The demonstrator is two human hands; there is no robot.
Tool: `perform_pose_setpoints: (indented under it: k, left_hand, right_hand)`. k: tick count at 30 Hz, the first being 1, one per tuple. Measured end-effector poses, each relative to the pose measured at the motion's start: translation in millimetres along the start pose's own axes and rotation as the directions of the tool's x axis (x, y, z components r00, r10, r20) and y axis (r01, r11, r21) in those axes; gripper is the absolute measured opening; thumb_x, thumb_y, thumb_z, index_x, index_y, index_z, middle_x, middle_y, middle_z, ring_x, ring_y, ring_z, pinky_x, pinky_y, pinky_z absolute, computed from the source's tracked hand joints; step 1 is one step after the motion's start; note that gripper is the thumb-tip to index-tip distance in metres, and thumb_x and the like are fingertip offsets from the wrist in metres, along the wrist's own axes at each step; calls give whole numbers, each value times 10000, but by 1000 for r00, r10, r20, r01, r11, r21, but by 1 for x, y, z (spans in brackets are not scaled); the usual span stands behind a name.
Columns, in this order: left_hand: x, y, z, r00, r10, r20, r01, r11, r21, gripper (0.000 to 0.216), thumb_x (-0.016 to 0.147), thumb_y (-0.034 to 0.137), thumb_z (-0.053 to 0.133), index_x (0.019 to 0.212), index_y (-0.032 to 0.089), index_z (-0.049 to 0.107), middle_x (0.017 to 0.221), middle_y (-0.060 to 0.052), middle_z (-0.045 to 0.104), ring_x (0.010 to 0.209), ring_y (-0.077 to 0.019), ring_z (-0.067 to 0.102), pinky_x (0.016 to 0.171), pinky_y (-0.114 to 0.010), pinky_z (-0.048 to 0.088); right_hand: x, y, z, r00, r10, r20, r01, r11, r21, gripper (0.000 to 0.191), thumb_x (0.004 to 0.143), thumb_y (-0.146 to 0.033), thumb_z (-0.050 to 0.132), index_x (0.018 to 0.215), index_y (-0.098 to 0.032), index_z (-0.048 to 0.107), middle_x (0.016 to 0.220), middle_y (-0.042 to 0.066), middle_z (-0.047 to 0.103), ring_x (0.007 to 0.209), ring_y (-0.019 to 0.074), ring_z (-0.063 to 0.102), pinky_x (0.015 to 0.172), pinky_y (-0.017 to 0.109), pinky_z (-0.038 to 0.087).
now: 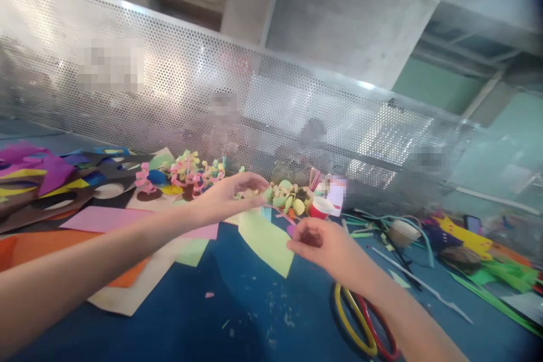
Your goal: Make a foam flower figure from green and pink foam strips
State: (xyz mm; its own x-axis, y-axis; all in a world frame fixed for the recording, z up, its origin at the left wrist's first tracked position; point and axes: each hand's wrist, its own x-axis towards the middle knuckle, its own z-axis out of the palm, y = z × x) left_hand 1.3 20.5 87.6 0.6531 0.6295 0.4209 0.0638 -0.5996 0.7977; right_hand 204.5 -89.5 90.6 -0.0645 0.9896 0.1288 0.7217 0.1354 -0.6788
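My left hand (231, 195) reaches across the blue table (237, 317), its fingers curled together over a cluster of small pale green and yellow paper curls (286, 197). What the fingers pinch is too blurred to name. My right hand (324, 246) hovers lower and to the right, fingers closed in a pinch around a small purple paper scrap (292, 230). A light green paper sheet (267, 242) lies just under both hands.
Coloured paper sheets (106, 218) and dark cut-outs pile up on the left. Pink and yellow paper curl flowers (186, 172) stand behind. A red and white cup (320, 207), yellow and red scissor handles (365, 317) and green strips (496, 283) lie right. A perforated metal screen (254, 107) bounds the table.
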Motion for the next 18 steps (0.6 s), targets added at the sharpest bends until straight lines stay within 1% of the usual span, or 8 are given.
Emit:
perform_pose_setpoints:
  k: [2,3,5,6,8,12,15,18]
  left_hand:
    - [7,24,-4,981,91,172,-117,982,151,318,722,417,600,995,253,600,1058,-8,608,1007,-187,531,893,-305,363]
    - [10,35,-5,958,131,256,-187,960,209,285,704,402,620,948,254,628,1028,2,620,982,-180,540,875,-287,366]
    - [14,52,-7,923,155,353,-257,930,263,209,706,370,619,871,247,658,940,16,646,906,-160,564,817,-255,381]
    - [16,57,-8,915,157,372,-270,922,276,183,714,358,610,845,244,665,907,20,652,867,-151,572,784,-244,387]
    - [20,66,-12,913,149,381,-272,917,293,157,732,336,584,825,243,670,859,26,660,806,-136,575,721,-230,389]
    - [31,75,-26,926,131,354,-258,905,339,173,737,344,568,836,245,668,814,27,659,731,-122,563,635,-220,381]
    - [39,77,-35,937,150,315,-255,910,327,187,751,350,546,837,231,661,798,15,661,708,-121,570,626,-223,391]
    - [45,76,-40,946,176,273,-254,924,285,206,756,369,544,839,217,655,804,1,666,728,-131,581,637,-230,407]
  right_hand:
    - [-1,-18,-8,999,-32,19,34,993,-114,123,736,-321,594,742,-198,588,670,3,606,591,125,545,534,242,404]
    - [-1,-26,-12,999,-48,20,51,985,-165,106,734,-310,596,733,-204,594,670,3,617,591,129,554,532,245,405]
    - [0,-42,-21,998,-65,13,67,969,-237,88,733,-299,595,716,-212,597,661,-1,628,588,132,564,522,245,406]
    - [0,-49,-25,998,-69,6,68,965,-254,87,735,-297,593,710,-213,595,648,-4,627,579,130,565,513,242,404]
    - [1,-61,-33,996,-83,-20,75,959,-272,85,734,-291,590,701,-212,585,627,-12,620,559,121,559,497,236,398]
    - [7,-78,-44,987,-131,-92,98,949,-299,89,734,-281,578,683,-209,569,615,-22,611,533,108,540,484,231,391]
    - [14,-87,-49,980,-145,-138,102,954,-283,100,754,-299,548,711,-212,571,624,-20,621,526,105,544,497,234,407]
    - [22,-92,-51,964,-180,-197,121,953,-277,106,746,-309,554,704,-213,574,652,-17,628,555,104,546,512,227,414]
